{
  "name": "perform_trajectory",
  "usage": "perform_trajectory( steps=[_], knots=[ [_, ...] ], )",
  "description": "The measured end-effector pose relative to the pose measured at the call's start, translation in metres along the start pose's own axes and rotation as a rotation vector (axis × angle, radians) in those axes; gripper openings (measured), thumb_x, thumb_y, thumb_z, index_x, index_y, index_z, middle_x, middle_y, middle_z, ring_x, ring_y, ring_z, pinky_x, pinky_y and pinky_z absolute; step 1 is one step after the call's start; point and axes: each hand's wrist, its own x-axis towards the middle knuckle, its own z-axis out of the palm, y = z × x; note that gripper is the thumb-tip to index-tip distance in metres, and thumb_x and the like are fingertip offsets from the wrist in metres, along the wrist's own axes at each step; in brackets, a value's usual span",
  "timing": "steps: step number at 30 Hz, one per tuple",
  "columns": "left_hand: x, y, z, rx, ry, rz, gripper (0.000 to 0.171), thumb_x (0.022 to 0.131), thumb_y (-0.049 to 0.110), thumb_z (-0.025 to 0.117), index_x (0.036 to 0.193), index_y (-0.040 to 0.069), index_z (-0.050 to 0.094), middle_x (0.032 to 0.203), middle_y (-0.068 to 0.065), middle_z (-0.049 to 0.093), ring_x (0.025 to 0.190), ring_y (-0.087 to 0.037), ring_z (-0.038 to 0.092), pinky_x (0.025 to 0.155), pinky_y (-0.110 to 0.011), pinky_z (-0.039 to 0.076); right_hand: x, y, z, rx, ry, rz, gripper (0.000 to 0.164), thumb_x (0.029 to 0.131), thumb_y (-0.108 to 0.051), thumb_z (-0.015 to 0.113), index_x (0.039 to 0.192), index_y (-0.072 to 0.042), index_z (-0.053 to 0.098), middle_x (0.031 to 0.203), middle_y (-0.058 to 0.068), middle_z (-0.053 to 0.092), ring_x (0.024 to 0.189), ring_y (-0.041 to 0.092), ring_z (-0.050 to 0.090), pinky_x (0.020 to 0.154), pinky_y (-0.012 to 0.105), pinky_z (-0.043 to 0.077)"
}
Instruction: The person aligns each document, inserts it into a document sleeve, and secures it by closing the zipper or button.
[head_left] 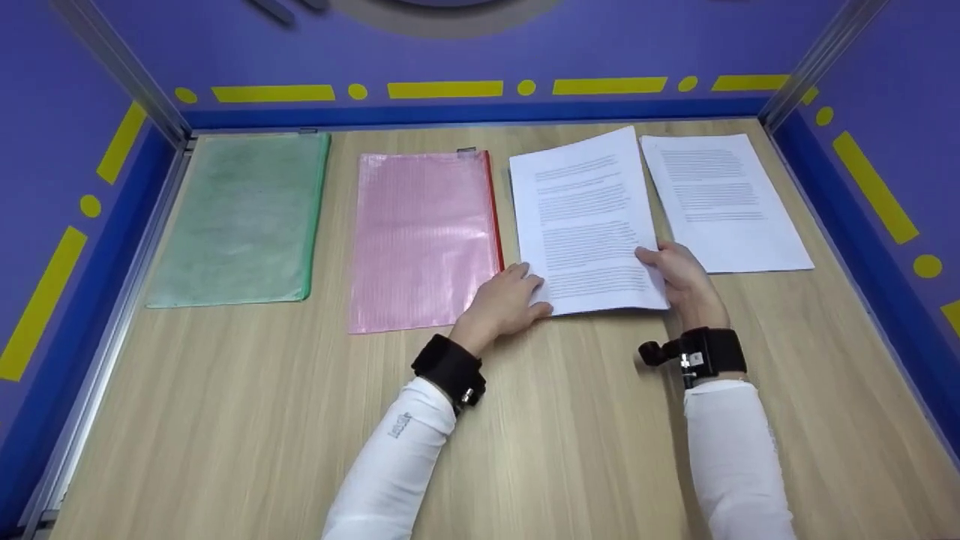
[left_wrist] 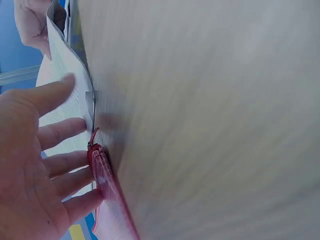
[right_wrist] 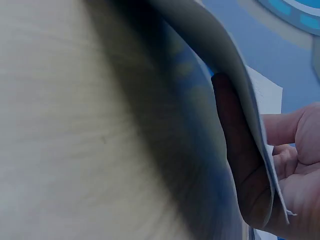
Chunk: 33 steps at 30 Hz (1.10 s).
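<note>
A small stack of printed sheets point(head_left: 589, 225) lies right of centre in the head view, its right side raised off the table. My right hand point(head_left: 686, 281) pinches the stack's right edge, thumb on top and fingers underneath; the right wrist view shows the bent sheets point(right_wrist: 250, 95) between them. At the lower left corner, my left hand point(head_left: 506, 300) rests with loosely extended fingers by the paper. In the left wrist view its thumb stands apart from the fingers, which are near a pink zip folder point(left_wrist: 112, 200). A thin blue edge shows beneath the stack.
The pink zip folder point(head_left: 427, 232) with a red zip lies left of the stack. A green zip folder point(head_left: 240, 217) is at the far left. Another printed sheet point(head_left: 724, 202) lies at the right. Blue panels with yellow marks point(head_left: 442, 90) border the wooden table point(head_left: 570, 420).
</note>
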Motion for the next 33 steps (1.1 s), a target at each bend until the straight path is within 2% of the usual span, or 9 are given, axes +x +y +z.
perform_trajectory(
  steps=[4,6,9,13,18,22,25,29,33],
  knots=[
    [-0.005,-0.008,-0.01,-0.21,0.092,-0.029,0.059,0.099,0.05,0.053,0.144,0.011,0.051,0.157,-0.017,0.041,0.146,-0.03,0.039,0.121,-0.042,0.033,-0.004,0.002,0.007,0.057,0.03,-0.044,0.019,0.103,-0.013,0.048,0.118,-0.004,0.043,0.085,-0.005,0.071,0.079,0.009,0.07,0.07,0.022,0.056],
    [-0.008,-0.013,-0.017,-0.303,0.154,-0.051,0.06,0.099,0.05,0.053,0.146,0.012,0.049,0.158,-0.016,0.039,0.146,-0.031,0.039,0.121,-0.044,0.032,-0.005,0.002,0.013,0.099,0.028,-0.068,0.021,0.103,-0.013,0.049,0.121,-0.004,0.043,0.088,-0.004,0.071,0.082,0.009,0.07,0.072,0.022,0.056],
    [-0.014,-0.021,-0.024,-0.392,0.248,-0.076,0.063,0.099,0.049,0.052,0.149,0.012,0.044,0.157,-0.015,0.04,0.145,-0.032,0.04,0.12,-0.046,0.033,-0.005,0.002,0.024,0.126,0.021,-0.111,0.028,0.103,-0.013,0.048,0.128,-0.001,0.043,0.091,-0.005,0.072,0.086,0.008,0.07,0.075,0.022,0.056],
    [-0.022,-0.034,-0.025,-0.488,0.344,-0.111,0.067,0.1,0.048,0.053,0.153,0.011,0.037,0.156,-0.015,0.042,0.142,-0.034,0.044,0.118,-0.048,0.036,-0.006,0.002,0.04,0.132,0.02,-0.157,0.031,0.104,-0.013,0.046,0.131,0.001,0.044,0.091,-0.004,0.073,0.086,0.008,0.07,0.074,0.022,0.056],
    [-0.03,-0.05,-0.021,-0.75,0.359,-0.172,0.069,0.1,0.045,0.055,0.155,0.011,0.031,0.155,-0.016,0.043,0.139,-0.034,0.049,0.115,-0.044,0.041,-0.007,0.0,0.06,0.138,-0.022,-0.182,0.035,0.104,-0.012,0.045,0.135,0.003,0.042,0.094,-0.002,0.072,0.087,0.011,0.07,0.074,0.025,0.057],
    [-0.033,-0.058,-0.018,-0.952,0.378,-0.204,0.066,0.1,0.038,0.057,0.154,0.006,0.033,0.146,-0.022,0.052,0.133,-0.035,0.055,0.112,-0.042,0.045,-0.008,0.001,0.072,0.104,-0.027,-0.193,0.042,0.104,-0.014,0.045,0.141,0.005,0.04,0.097,-0.001,0.07,0.088,0.011,0.069,0.074,0.024,0.056],
    [-0.032,-0.062,-0.017,-1.026,0.402,-0.219,0.063,0.1,0.036,0.057,0.151,0.004,0.037,0.137,-0.024,0.059,0.126,-0.035,0.06,0.106,-0.043,0.05,-0.008,0.003,0.082,0.092,-0.031,-0.189,0.043,0.105,-0.015,0.045,0.143,0.003,0.04,0.102,0.0,0.069,0.091,0.012,0.069,0.076,0.024,0.056],
    [-0.031,-0.062,-0.016,-1.095,0.428,-0.229,0.051,0.101,0.03,0.055,0.144,0.004,0.046,0.127,-0.022,0.065,0.113,-0.031,0.066,0.098,-0.042,0.054,-0.008,0.006,0.094,0.086,-0.028,-0.188,0.041,0.105,-0.017,0.045,0.142,0.0,0.044,0.106,0.002,0.069,0.095,0.013,0.069,0.078,0.025,0.056],
    [-0.032,-0.058,-0.014,-1.187,0.479,-0.198,0.04,0.103,0.02,0.051,0.14,0.005,0.05,0.131,-0.018,0.063,0.122,-0.028,0.061,0.109,-0.04,0.047,-0.01,0.008,0.103,0.049,-0.022,-0.21,0.042,0.104,-0.018,0.048,0.143,-0.003,0.047,0.106,0.001,0.07,0.095,0.013,0.069,0.078,0.024,0.055]
  ],
)
